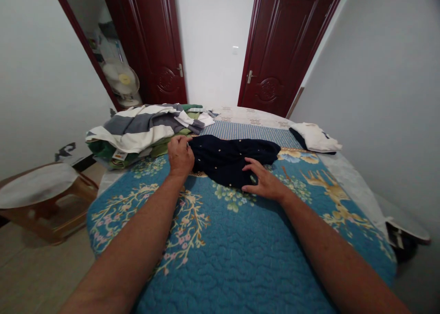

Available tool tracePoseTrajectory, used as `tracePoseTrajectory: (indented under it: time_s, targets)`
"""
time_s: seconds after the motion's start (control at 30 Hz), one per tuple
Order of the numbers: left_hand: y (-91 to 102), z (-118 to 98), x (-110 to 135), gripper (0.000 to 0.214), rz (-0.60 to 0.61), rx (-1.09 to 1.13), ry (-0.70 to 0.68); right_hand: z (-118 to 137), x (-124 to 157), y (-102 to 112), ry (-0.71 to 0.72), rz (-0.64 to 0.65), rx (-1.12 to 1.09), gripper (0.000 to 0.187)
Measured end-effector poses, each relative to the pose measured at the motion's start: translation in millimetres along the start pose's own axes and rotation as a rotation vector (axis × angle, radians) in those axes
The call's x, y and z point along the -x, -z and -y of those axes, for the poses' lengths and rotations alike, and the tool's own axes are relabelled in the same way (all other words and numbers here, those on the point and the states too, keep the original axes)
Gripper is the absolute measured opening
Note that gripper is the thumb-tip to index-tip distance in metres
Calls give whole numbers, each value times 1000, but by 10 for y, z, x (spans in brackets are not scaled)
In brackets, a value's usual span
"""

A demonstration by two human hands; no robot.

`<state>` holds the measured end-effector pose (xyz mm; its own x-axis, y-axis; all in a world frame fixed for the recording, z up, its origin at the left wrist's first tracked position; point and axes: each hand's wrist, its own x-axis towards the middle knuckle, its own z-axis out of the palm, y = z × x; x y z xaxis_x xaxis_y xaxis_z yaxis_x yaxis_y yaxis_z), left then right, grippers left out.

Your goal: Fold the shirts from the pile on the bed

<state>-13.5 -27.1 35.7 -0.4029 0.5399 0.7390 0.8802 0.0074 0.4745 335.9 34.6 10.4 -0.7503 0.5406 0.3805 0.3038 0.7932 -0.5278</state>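
At the far left, the heap of clothes (137,127), with a gray-and-white striped piece on top, lay near the left hand (181,156) but apart from it, so that side needed care lest a loose sleeve or hem get caught up. The left hand had its thumb and fingers closed on the left end of the dark cloth (215,154), pinching its edge; a steady, light pinch there looked the right way to anchor it without bunching it. The dark cloth, dotted with small pale specks, lay rumpled in the middle, on the far half of the blue quilted cover (220,245), and its creases would best have been eased outward from that anchored end. The right hand (263,182) was at its near edge, thumb and fingers spread apart with nothing visibly pinched between them; whether the fingertips pressed on the fabric could not be told. Flat fingers would have smoothed it better than the tips alone. At the far right, the folded white piece (318,137) sat well apart, over something dark.
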Motion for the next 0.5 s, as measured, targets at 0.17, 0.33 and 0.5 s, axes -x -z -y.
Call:
tracePoseTrajectory:
  time_s: [0.17,0.33,0.5]
  targets:
    - [30,-272,59,22,101,15,-190,69,-52,-93,8,-47,180,15]
    - [11,-513,198,27,598,263,-435,97,-109,-66,-98,-180,222,14]
    - [-107,-763,434,63,774,209,-493,259,-163,1,-344,-338,-174,10]
